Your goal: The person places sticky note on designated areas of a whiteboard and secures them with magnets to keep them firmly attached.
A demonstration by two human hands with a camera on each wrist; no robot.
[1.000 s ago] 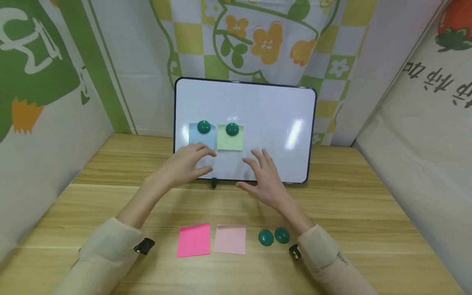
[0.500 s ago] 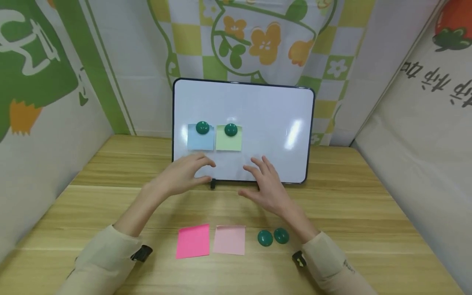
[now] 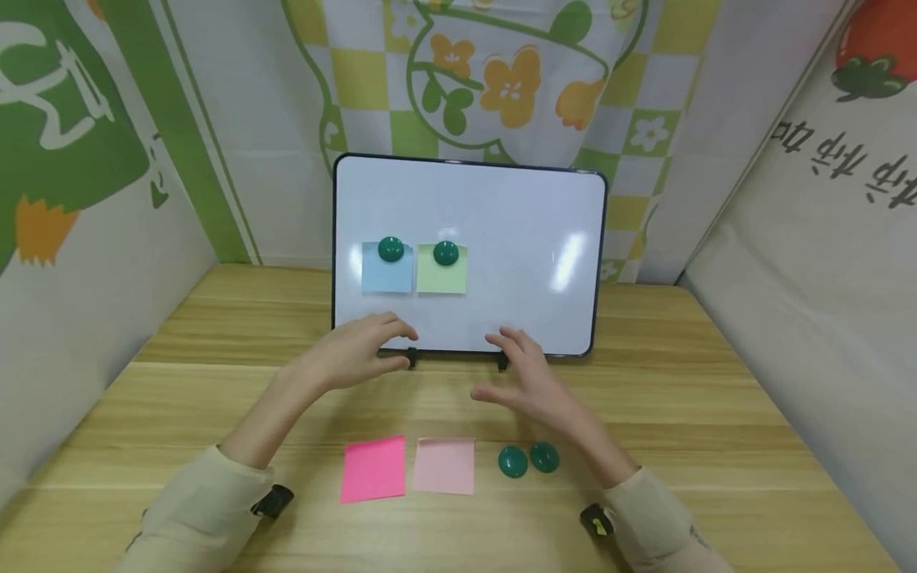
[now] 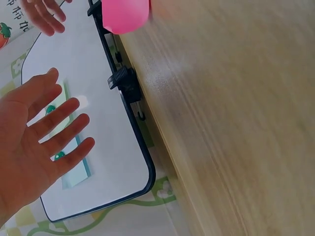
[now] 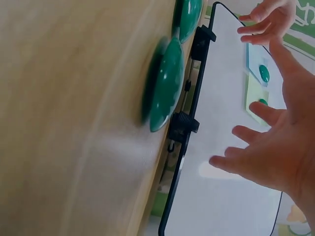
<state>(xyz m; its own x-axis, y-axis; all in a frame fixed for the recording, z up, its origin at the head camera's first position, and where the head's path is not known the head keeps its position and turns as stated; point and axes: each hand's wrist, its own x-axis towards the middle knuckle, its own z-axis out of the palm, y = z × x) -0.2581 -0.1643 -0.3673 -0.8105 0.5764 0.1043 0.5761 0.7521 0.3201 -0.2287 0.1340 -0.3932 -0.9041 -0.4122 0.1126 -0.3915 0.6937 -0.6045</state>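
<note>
My left hand point(image 3: 356, 350) hovers before the lower left of a whiteboard point(image 3: 530, 231), fingers loosely spread and holding nothing. My right hand point(image 3: 533, 382) is likewise spread and holds nothing, in front of the board's lower edge. On the board hang a blue sticky note point(image 3: 387, 274) and a light green sticky note point(image 3: 442, 276), each under a green round magnet point(image 3: 391, 249). Nearer on the table lie a bright pink sticky note point(image 3: 373, 469) and a pale pink sticky note point(image 3: 444, 466). Two green magnets point(image 5: 169, 83) lie to their right, below my right hand.
The board leans upright on a black stand whose clips point(image 4: 125, 81) hold its lower edge. Wooden table surface point(image 3: 645, 446) spreads around the notes. Printed cloth walls point(image 3: 93, 239) close in the left, back and right sides.
Both hands have drawn back and down from the board toward me, uncovering the whole blue note. The notes and magnets stay where they were; the view has shifted slightly.
</note>
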